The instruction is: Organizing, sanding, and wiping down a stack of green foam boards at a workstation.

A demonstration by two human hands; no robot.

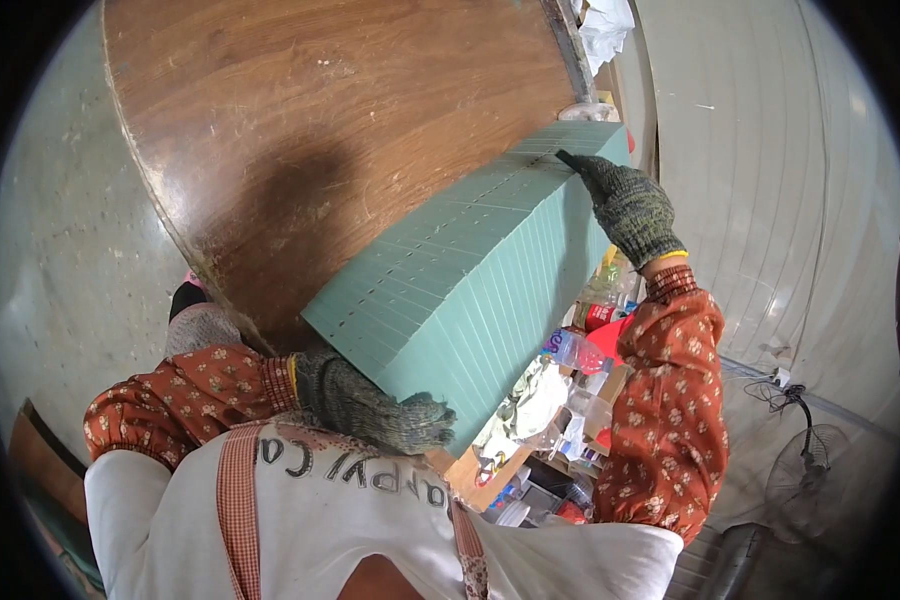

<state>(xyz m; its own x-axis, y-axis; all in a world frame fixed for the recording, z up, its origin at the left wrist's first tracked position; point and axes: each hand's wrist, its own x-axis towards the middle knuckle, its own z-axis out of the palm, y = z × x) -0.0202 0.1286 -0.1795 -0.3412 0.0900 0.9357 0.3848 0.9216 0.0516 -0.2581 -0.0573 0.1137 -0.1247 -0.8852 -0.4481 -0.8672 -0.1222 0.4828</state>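
A long pale green block [470, 270] lies slantwise across the near right part of the brown wooden tabletop. Fine parallel lines cross its top and side, and a row of short dark marks runs along the top. My left hand [375, 405], in a dark grey-green knitted glove, is closed against the block's near end, its fingers curved round the lower corner. At the far right end, my right hand [632, 208] in a matching glove grips over the edge. A narrow dark tip points from it onto the top face; whether this is a finger or a small tool, I cannot tell.
Below the block's right side is a jumble of bottles, cups and a crumpled pale cloth [535, 400]. White crumpled material [603, 30] lies beyond the table's far right corner. A fan [805, 480] stands at the right by a ribbed pale wall [770, 200].
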